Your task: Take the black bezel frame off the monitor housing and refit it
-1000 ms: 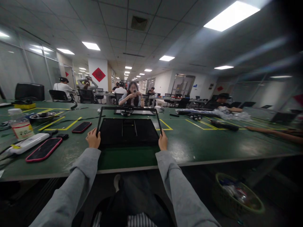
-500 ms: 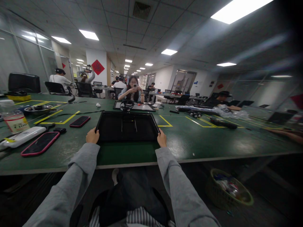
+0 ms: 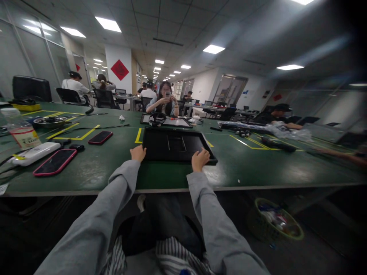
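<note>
A black rectangular frame [image 3: 156, 147] with a raised rim lies on the green table in front of me. Two thin light strips and a small bar stand out in its middle. My left hand [image 3: 138, 153] is closed at the frame's left edge, fingertips against the rim. Over the front right part of the frame, my right hand [image 3: 200, 158] has its fingers curled at the rim; its exact contact is partly hidden. Behind the frame lie a white-faced board with a dark border [image 3: 183, 122] and a black coiled item [image 3: 156, 119].
To the left are two phones [image 3: 55, 162] [image 3: 100, 138], a white power strip-like device [image 3: 37, 153], a bottle [image 3: 24, 133] and a metal bowl [image 3: 49, 122]. Plastic wrap [image 3: 289, 130] lies right. A person [image 3: 163, 103] sits opposite. A basket [image 3: 276, 219] stands below.
The black frame has shifted right and turned slightly, its right end now nearer me. Both hands moved right with it; my right hand went from the side edge to the front right part.
</note>
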A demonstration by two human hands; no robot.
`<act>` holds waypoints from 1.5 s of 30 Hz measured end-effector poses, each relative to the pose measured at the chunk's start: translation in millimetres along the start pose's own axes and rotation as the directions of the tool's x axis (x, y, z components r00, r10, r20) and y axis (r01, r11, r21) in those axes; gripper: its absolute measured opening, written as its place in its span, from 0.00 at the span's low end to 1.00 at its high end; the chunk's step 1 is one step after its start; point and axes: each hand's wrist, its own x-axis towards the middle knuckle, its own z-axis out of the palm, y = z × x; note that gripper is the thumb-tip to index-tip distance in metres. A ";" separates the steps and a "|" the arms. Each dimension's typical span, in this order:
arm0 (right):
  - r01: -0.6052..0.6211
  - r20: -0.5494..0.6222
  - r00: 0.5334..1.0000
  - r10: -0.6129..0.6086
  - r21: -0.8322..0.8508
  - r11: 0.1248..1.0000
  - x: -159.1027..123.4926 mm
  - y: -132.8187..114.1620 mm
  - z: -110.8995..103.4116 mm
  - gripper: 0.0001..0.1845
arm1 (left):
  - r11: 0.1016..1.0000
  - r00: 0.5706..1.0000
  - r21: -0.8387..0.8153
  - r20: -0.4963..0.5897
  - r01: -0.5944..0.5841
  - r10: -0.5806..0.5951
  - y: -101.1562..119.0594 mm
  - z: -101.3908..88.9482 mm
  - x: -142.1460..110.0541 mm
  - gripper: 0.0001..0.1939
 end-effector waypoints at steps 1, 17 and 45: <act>0.038 0.024 0.999 -0.039 0.020 0.999 -8.7 -11.5 4.1 0.24 | 0.999 0.998 -0.013 0.033 -0.052 0.053 23.5 8.4 2.6 0.24; 0.250 0.392 0.909 -0.142 -0.241 0.938 6.5 -4.3 24.3 0.22 | 0.990 0.996 -0.116 -0.019 -0.084 0.082 -67.4 -13.9 18.5 0.24; 0.246 0.335 0.938 -0.089 -0.462 0.852 77.7 50.7 -11.2 0.29 | 0.992 0.991 -0.035 0.051 -0.122 0.124 -86.9 -4.9 15.4 0.22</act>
